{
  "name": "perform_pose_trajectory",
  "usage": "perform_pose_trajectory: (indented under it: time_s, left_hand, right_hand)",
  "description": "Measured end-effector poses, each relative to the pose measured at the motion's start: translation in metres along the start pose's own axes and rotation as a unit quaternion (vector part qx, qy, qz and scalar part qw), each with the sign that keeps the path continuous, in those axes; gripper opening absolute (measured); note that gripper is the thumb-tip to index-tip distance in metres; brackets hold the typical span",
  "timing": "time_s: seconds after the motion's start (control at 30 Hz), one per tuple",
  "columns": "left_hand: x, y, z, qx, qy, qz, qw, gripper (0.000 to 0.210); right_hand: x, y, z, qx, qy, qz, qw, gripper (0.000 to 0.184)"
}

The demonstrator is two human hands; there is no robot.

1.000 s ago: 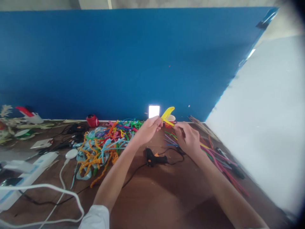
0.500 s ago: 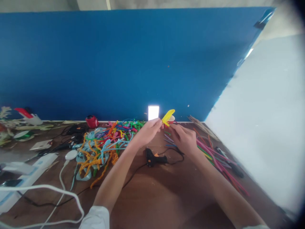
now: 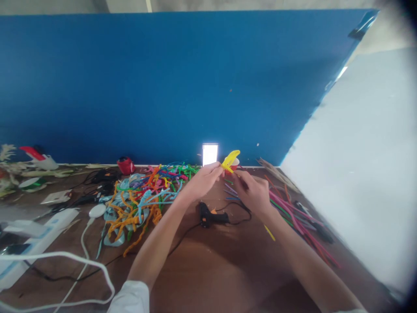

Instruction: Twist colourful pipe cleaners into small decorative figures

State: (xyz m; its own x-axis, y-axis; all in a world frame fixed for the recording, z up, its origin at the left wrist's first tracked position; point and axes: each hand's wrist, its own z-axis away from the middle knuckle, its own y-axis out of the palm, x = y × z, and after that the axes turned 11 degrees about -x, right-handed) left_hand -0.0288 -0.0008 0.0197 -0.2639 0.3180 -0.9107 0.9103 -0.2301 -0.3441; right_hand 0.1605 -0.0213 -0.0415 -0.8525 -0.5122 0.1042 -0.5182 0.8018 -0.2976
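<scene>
Over the back of the table, my left hand (image 3: pixel 206 179) is closed with its fingertips pinching the base of a yellow pipe cleaner (image 3: pixel 232 161) bent into a looped, leaf-like shape. Just to the right, my right hand (image 3: pixel 256 191) pinches the same pipe cleaner near its lower end, thumb and finger together. A thin yellow strand (image 3: pixel 269 232) shows beneath the right forearm; whether it joins the held piece is hidden. Below the hands a black glue gun (image 3: pixel 213 216) lies on its side.
A tangle of coloured pipe cleaners (image 3: pixel 137 213) lies left, straight pink ones (image 3: pixel 299 219) right. A bright phone screen (image 3: pixel 210 154) stands against the blue panel (image 3: pixel 182 82), near a red-rimmed cup (image 3: pixel 235 162). A white power strip (image 3: pixel 42 243) with cables occupies the left front.
The yellow loop has turned slightly and shows a gap between its strands. A yellow strand now appears beneath my right forearm. Both hands stay nearly in place.
</scene>
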Motion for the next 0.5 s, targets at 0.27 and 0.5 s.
perform_pose_trajectory:
  time_s: [0.27, 0.5]
  left_hand:
    - [0.0077, 0.0004, -0.0018, 0.006, 0.023, -0.032, 0.999, 0.027]
    - [0.0054, 0.0003, -0.0020, 0.002, 0.025, -0.046, 0.999, 0.028]
  right_hand:
    - [-0.0007, 0.0010, 0.0013, -0.006, -0.003, 0.003, 1.000, 0.018]
    - [-0.0013, 0.0004, -0.0001, -0.005, -0.009, -0.005, 1.000, 0.016]
